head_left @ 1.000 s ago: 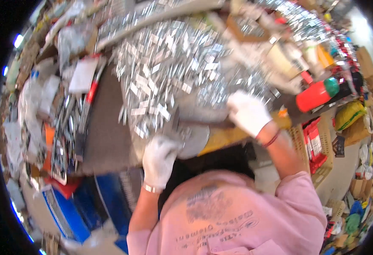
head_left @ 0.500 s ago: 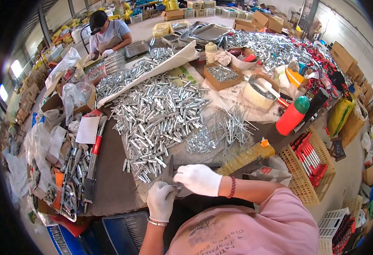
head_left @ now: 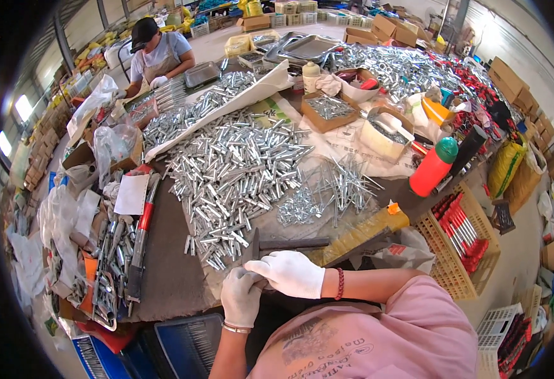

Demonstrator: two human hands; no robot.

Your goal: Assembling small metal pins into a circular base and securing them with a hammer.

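Note:
Both my hands wear white gloves and meet at the near edge of the table. My left hand [head_left: 240,297] is closed, its fingers curled round something small that I cannot make out. From the right, my right hand [head_left: 294,273] reaches over with its fingertips pressed together against the left hand's fingers; whatever they pinch is hidden. Just beyond the hands lies a hammer [head_left: 296,243], its head to the left and handle to the right. Past it spreads a large heap of silvery metal tube-like parts [head_left: 232,170]. Small screw-like pieces [head_left: 299,207] and long thin bolts [head_left: 349,189] lie to its right.
A yellow taped block [head_left: 359,239] and a red bottle with a green cap [head_left: 435,167] stand to the right. A crate of red-handled parts [head_left: 460,252] sits below. Tools [head_left: 112,259] crowd the left side. Across the table, a co-worker [head_left: 160,57] handles parts.
My right hand has shifted slightly left and down, its fingertips now against my left hand. The small metal piece glimpsed between the hands is now covered. More of the hammer shows.

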